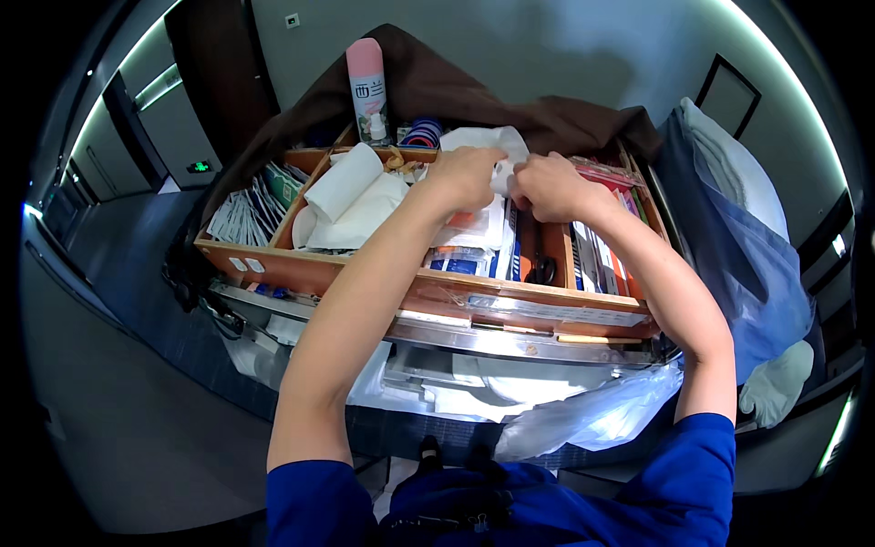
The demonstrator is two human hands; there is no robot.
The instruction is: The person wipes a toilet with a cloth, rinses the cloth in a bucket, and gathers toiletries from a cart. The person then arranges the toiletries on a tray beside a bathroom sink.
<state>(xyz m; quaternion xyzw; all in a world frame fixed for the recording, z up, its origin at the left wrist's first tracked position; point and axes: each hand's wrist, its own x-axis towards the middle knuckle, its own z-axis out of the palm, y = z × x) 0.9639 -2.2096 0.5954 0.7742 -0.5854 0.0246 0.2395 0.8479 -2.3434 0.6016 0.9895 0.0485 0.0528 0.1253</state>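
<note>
Both of my hands are over the middle of a wooden compartment tray (355, 270) on a cart. Between them is a thin white sheet or bag (484, 140), which my left hand (468, 179) and my right hand (550, 186) grip with curled fingers. Packets in clear wrapping (472, 236) lie below my left hand. A roll of white paper (345, 183) rests in the compartment to the left. Black-handled scissors (542, 270) stand in a narrow slot below my right hand. Flat boxes (595, 256) fill the compartment at the right.
A pink-capped spray can (367, 85) stands at the tray's back, before a brown cloth (437, 75). Paper packets (243, 215) fill the left compartment. A blue bag with white linen (738, 205) hangs at the right. Below the tray hangs a clear plastic bag (608, 414).
</note>
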